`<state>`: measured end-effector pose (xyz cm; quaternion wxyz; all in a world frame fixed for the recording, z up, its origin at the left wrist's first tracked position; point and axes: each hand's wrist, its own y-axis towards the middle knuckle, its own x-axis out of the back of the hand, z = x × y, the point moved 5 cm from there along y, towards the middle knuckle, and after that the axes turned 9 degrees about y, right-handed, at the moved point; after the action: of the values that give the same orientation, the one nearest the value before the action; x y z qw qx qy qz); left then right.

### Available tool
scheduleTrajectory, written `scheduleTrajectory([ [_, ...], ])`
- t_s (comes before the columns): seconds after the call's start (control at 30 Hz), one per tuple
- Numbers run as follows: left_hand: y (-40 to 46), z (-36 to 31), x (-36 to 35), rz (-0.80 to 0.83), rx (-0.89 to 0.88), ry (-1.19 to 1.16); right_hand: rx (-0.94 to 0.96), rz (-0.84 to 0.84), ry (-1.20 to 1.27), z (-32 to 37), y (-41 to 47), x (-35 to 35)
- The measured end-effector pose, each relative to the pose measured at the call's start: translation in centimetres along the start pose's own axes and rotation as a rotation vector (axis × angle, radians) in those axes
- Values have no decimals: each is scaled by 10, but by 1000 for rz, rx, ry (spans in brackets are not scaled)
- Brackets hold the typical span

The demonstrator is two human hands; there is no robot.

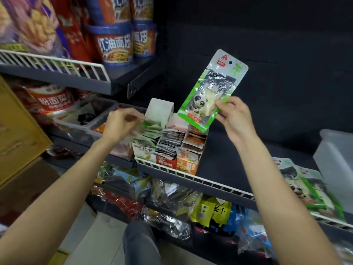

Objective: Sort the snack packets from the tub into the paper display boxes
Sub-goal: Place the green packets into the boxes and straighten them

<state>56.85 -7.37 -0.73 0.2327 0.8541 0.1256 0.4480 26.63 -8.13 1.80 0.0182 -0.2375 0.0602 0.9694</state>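
Head view: right hand (234,119) pinches a green panda snack packet (212,90) by its lower edge, held tilted above the paper display boxes (170,148) on the shelf (225,161). Left hand (122,123), blurred, fingers curled at the leftmost box's green packets (150,129); grasp unclear.

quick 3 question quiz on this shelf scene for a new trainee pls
1. True or false: the right hand pinches the green panda packet by its lower edge.
2. Multiple choice: the display boxes stand on
A. the floor
B. the middle shelf
C. the cardboard carton
3. Fill in: the left hand is over the ____ display box of the row.

Key
1. True
2. B
3. leftmost, the green one; whether that blurred hand grips a packet cannot be told.
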Motion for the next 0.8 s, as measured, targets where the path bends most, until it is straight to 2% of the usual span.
scheduleTrajectory([
  [0.13,7,12,-7,213,-24,-80,-3,-19,28,-14,8,-25],
  [0.23,11,3,-4,227,-55,-235,0,-29,47,-23,11,-40],
  [0.33,17,10,-8,234,2,-266,5,-51,15,-32,15,-46],
  [0.47,15,25,-15,319,35,30,35,-95,-152,-44,20,-49],
  [0.57,3,11,0,127,-77,35,60,-69,-186,-49,26,-56],
  [0.67,-14,2,10,-9,-261,282,83,-23,-209,-58,32,-68],
  [0.73,-12,3,8,42,-254,403,88,-1,-236,-68,36,-79],
  [0.8,-3,4,2,187,-208,482,116,31,-301,-79,39,-90],
])
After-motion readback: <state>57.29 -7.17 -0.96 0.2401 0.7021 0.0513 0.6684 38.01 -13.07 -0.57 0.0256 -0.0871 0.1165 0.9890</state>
